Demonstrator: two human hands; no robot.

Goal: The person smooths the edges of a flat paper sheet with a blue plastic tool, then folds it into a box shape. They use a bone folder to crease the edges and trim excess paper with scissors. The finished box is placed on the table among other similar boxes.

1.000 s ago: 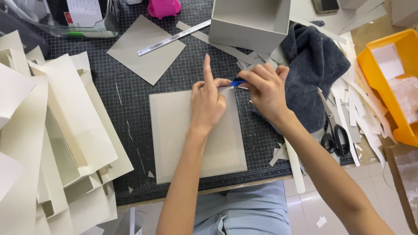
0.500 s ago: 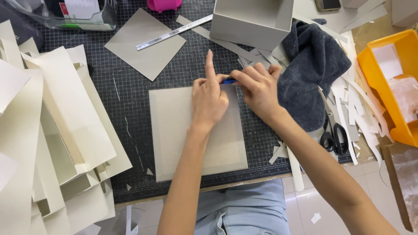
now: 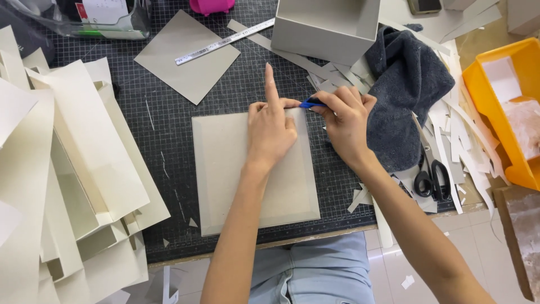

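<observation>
Grey board panel (image 3: 225, 169) lies flat under the pressing left hand (image 3: 271, 132), index finger raised. The right hand (image 3: 343, 121) pinches a blue-handled tool (image 3: 311, 103) at its top corner.

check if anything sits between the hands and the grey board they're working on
Nothing visible does: the left hand lies flat on the grey board, and the right hand holds a blue tool at its top right corner.

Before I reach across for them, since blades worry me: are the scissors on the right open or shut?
Shut. The black scissors lie flat among paper strips, handle loops side by side, blades together pointing away.
</observation>
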